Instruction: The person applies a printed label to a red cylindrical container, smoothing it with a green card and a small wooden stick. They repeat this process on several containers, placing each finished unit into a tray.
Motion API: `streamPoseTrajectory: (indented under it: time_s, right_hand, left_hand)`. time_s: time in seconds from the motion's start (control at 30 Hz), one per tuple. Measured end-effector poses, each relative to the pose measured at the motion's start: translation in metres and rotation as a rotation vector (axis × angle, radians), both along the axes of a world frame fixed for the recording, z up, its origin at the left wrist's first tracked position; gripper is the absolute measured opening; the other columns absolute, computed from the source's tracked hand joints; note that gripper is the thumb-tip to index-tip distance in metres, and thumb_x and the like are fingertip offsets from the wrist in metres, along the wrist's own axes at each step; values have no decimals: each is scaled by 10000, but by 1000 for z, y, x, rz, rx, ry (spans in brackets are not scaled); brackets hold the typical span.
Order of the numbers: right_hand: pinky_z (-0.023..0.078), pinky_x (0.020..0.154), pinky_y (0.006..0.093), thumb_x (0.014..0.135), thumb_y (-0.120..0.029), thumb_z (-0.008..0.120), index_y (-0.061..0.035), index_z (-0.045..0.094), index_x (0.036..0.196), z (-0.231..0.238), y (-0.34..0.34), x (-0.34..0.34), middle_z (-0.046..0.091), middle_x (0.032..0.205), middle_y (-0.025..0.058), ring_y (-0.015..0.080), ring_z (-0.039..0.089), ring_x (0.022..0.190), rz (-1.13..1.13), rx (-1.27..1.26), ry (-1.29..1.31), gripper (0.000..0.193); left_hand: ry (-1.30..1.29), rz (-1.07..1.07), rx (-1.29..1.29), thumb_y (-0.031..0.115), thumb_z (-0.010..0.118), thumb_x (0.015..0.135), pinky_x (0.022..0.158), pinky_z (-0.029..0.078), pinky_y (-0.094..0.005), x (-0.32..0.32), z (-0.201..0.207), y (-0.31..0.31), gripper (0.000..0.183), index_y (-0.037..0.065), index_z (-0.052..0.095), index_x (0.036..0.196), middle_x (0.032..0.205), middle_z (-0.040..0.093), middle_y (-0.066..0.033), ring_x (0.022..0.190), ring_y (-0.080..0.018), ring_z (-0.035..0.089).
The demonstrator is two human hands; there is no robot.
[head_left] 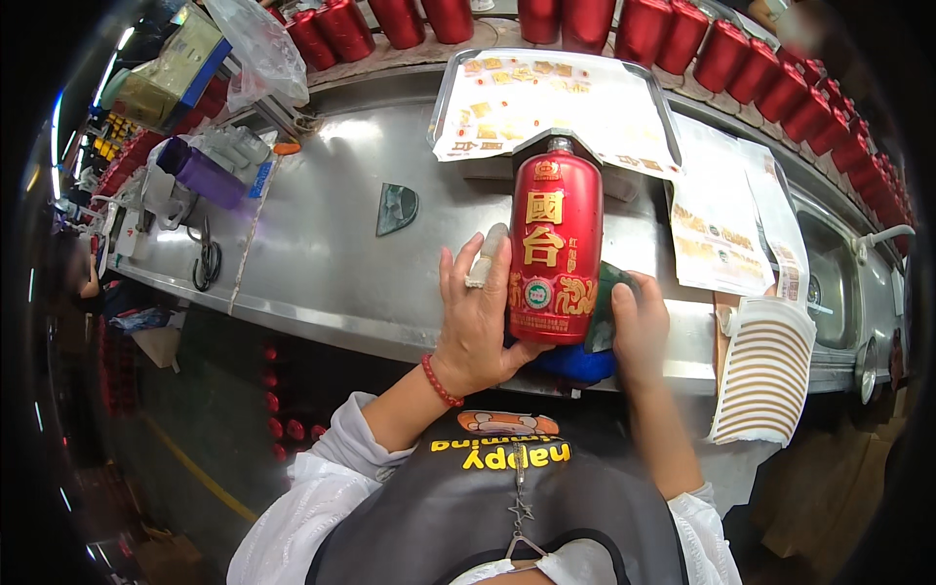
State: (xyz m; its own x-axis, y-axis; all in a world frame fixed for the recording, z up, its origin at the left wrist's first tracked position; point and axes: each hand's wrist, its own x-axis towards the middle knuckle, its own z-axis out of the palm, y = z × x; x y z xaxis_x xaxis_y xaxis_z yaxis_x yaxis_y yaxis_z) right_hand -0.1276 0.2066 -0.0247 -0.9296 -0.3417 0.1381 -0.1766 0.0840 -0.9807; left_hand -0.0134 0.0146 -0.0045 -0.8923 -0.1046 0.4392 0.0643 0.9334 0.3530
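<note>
A glossy red bottle (551,234) with raised gold lettering and a round green-and-white emblem lies neck-away in front of me, propped on a dark support above a blue pad (573,367). My left hand (473,327) steadies its lower left, thumb at the base and index finger along the side; the other fingers are spread. One finger wears a pale covering. At the bottle's lower right, my right hand (639,327), slightly blurred, pinches a dark green flat scraper (606,307) against the side. A similar dark flat piece (398,209) rests on the steel table.
Behind the bottle, a metal tray (437,117) carries a sheet of gold decals. More decal sheets (721,234) and a brown-striped sheet (765,370) lie right, before a sink (824,258). Red bottles (643,34) line the far side. A purple bottle (205,174) stands left.
</note>
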Motion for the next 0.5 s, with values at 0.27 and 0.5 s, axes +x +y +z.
streamPoseTrajectory:
  time_s: [0.27, 0.5]
  right_hand:
    - [442, 685, 212, 1015, -161, 592, 23, 601, 1125, 6, -2, -1, 610, 868, -11, 50, 512, 772, -12, -107, -133, 214]
    - [460, 677, 255, 1012, -209, 608, -9, 604, 1102, 20, 36, -7, 616, 821, 14, 87, 538, 738, -58, -100, 1, 219]
  left_hand:
    - [133, -428, -20, 749, 266, 947, 1217, 51, -576, -55, 32, -52, 814, 185, 522, 1475, 1380, 589, -36, 1448, -322, 291]
    - [179, -450, -53, 595, 320, 1035, 1235, 83, -481, -85, 40, -75, 685, 79, 618, 1372, 1302, 669, -72, 1382, -270, 403]
